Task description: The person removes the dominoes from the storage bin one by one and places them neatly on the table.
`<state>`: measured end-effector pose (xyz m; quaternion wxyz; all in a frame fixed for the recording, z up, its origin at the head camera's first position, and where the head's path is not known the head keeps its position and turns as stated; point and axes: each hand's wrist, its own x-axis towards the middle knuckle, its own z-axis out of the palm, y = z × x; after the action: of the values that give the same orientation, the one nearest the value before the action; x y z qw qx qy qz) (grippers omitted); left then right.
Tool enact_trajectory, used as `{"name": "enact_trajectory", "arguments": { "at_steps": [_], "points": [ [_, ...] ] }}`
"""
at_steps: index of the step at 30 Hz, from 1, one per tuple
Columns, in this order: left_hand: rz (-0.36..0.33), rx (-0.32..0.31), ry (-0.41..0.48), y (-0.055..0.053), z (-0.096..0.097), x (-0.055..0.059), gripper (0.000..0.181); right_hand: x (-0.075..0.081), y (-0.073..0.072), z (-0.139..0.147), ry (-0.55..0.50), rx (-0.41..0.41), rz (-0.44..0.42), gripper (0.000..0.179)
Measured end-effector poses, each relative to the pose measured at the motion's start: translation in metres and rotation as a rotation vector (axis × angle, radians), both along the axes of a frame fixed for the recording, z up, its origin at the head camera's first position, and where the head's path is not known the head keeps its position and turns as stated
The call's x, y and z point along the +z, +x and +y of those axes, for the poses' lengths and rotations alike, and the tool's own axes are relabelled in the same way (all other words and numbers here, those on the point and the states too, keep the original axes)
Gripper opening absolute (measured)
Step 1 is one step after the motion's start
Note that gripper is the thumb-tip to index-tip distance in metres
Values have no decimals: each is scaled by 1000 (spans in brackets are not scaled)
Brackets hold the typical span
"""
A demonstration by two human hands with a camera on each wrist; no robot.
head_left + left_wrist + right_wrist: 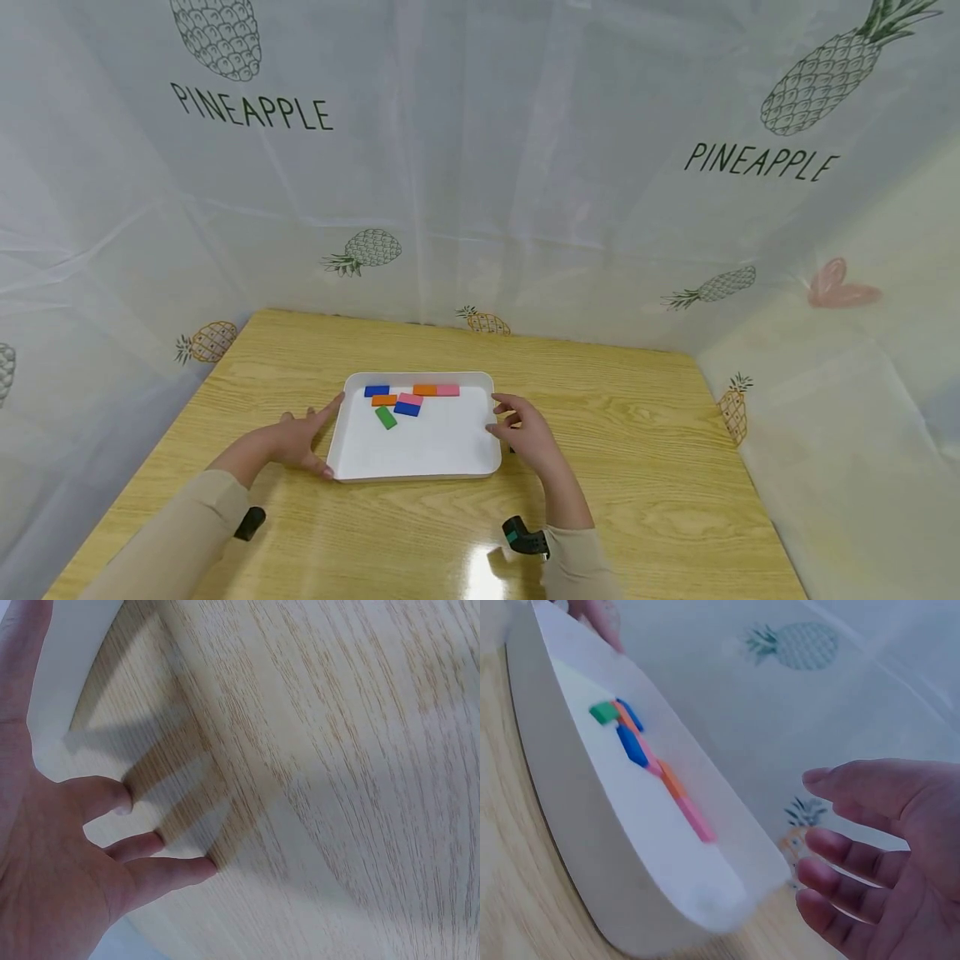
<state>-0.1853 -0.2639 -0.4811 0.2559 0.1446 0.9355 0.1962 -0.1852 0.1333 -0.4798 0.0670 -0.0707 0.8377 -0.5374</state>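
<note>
A white rectangular tray [442, 454] lies on the table, holding several small colored blocks near its back left. Among them are a green block [386, 417], a blue block [407, 409] beside a pink one, and an orange block [424, 390] end to end with a pink block [447, 390]. My left hand [291, 440] spans the tray's left side, thumb by the front corner and index finger by the back; its other fingers extend over the wood. At the right wall, my right hand [529, 435] has loosely bent fingers, which the right wrist view shows with nothing between them.
The wooden table [637, 467] extends around the tray. A white curtain [480, 167] printed with pineapples hangs behind it and along the sides. Black wrist devices show by both sleeves, the right device [525, 537] near the table's front.
</note>
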Motion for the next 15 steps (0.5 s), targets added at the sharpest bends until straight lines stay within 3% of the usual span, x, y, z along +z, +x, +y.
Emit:
{"name": "enact_trajectory", "arguments": {
  "at_steps": [15],
  "points": [
    [6,-3,3,0,0,-1,131,-24,-12,-56,-25,60,30,48]
  ]
}}
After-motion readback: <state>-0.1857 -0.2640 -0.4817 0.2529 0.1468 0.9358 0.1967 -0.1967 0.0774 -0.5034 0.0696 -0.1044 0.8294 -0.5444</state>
